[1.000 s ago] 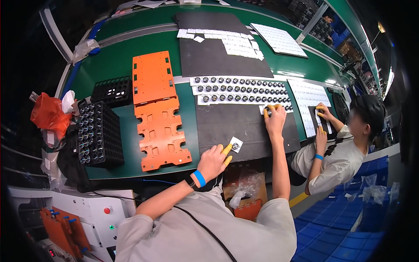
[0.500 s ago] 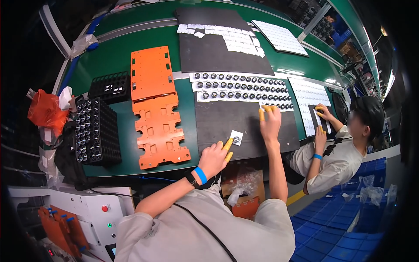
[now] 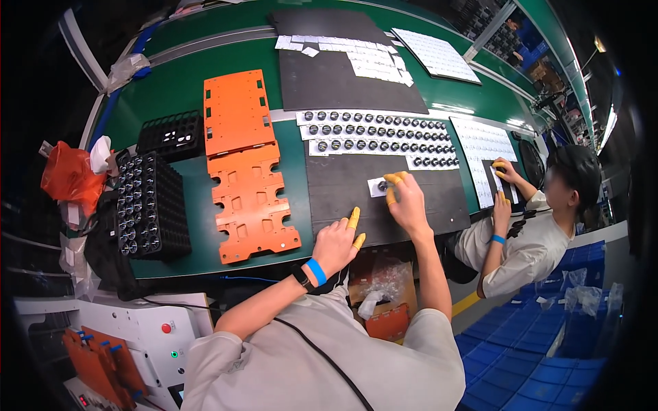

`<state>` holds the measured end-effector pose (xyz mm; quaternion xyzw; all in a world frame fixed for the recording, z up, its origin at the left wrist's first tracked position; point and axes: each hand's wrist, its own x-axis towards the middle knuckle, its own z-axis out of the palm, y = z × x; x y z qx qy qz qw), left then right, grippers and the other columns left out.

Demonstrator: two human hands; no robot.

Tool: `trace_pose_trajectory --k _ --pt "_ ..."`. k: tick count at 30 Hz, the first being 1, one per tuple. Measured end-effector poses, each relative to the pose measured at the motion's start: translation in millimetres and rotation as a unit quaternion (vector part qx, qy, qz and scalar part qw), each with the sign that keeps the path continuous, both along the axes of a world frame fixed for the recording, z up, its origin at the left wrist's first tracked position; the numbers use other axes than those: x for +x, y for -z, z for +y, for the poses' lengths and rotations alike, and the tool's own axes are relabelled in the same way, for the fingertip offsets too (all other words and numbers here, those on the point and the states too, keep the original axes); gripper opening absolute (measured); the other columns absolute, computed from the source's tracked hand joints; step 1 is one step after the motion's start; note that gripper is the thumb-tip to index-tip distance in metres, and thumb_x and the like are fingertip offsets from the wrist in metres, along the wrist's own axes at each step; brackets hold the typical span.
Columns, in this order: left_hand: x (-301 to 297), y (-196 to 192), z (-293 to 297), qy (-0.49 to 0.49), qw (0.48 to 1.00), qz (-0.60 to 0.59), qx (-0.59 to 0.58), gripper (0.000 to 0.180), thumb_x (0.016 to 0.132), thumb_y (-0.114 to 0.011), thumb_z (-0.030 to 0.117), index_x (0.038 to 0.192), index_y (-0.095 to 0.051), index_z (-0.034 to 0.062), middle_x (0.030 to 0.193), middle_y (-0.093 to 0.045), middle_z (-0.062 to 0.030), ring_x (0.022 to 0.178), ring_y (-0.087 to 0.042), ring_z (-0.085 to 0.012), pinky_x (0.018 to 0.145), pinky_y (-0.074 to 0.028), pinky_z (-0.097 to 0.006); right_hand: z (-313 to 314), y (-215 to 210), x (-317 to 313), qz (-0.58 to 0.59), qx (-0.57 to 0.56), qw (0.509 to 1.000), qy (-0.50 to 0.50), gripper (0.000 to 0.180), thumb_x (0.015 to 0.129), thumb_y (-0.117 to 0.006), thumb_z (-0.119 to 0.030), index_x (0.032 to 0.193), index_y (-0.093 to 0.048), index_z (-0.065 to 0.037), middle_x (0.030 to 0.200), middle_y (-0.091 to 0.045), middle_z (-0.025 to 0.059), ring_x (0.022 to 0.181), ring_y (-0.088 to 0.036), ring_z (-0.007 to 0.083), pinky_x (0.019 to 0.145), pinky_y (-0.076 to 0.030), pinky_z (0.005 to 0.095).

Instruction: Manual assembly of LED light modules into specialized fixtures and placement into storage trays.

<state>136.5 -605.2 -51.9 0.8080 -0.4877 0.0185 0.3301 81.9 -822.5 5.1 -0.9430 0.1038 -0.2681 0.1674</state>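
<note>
yellow-capped right hand (image 3: 406, 198) fingers pinch a small white square part (image 3: 376, 186); left hand (image 3: 336, 241) rests loosely curled, empty.

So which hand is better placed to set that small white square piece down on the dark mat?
Right hand: its fingertips are already at the white square piece on the dark mat. The left hand rests at the mat's near edge.

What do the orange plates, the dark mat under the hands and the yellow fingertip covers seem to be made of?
Orange plates: probably rigid plastic or coated board, flat with crisp cut-outs and a matte face.
Dark mat: looks like matte rubber or foam sheet, no glare.
Yellow fingertip covers: likely thin latex, clinging tightly to the fingers.
</note>
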Motion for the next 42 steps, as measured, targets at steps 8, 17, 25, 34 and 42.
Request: trace_pose_trajectory --k 8,17,25,34,42 --pt "0.3 1.0 5.8 0.005 1.0 -0.013 -0.004 0.045 0.094 -0.066 0.031 0.123 -0.064 -0.0026 0.095 -0.064 -0.0112 0.087 -0.066 -0.0263 0.074 -0.054 -0.039 -7.5 16.3 12.0 -0.012 -0.045 0.996 0.071 0.028 0.079 -0.079 -0.007 0.106 -0.069 -0.003 0.105 -0.063 0.0121 0.097 -0.06 0.0336 0.085 -0.05 0.0417" --pt "1.8 4.7 7.0 0.01 1.0 -0.022 -0.008 0.054 0.095 -0.064 0.032 0.136 -0.058 -0.0034 0.096 -0.064 -0.0109 0.087 -0.067 -0.0251 0.074 -0.054 -0.038 -46.5 17.5 12.8 0.025 -0.037 0.998 0.049 0.03 0.078 -0.077 -0.003 0.107 -0.07 -0.001 0.108 -0.064 0.0143 0.102 -0.058 0.0357 0.091 -0.048 0.0441" --pt "2.0 4.7 6.8 0.011 1.0 -0.011 -0.019 0.052 0.095 -0.065 0.031 0.135 -0.06 -0.0015 0.097 -0.065 -0.0115 0.086 -0.066 -0.0262 0.074 -0.053 -0.038 -76.3 21.0 11.7 0.022 -0.118 0.984 0.133 0.027 0.076 -0.084 -0.016 0.097 -0.072 -0.004 0.104 -0.064 0.0116 0.102 -0.058 0.0322 0.089 -0.044 0.0431" --pt "1.1 5.9 6.9 0.01 1.0 0.0 -0.015 0.053 0.093 -0.067 0.031 0.136 -0.059 0.0007 0.097 -0.066 -0.0127 0.087 -0.067 -0.029 0.073 -0.054 -0.04 -87.4 26.8 17.2 0.027 -0.145 0.974 0.174 0.03 0.076 -0.085 -0.022 0.096 -0.075 -0.002 0.11 -0.063 0.013 0.107 -0.054 0.0315 0.093 -0.042 0.0439" --pt "2.0 6.5 6.8 0.008 1.0 -0.003 -0.03 0.055 0.093 -0.067 0.031 0.136 -0.058 -0.0012 0.097 -0.067 -0.013 0.086 -0.067 -0.0291 0.073 -0.054 -0.04 -87.0 28.0 20.9 0.032 -0.165 0.966 0.197 0.032 0.077 -0.085 -0.022 0.1 -0.075 -0.002 0.113 -0.063 0.0147 0.109 -0.055 0.0322 0.097 -0.041 0.045"
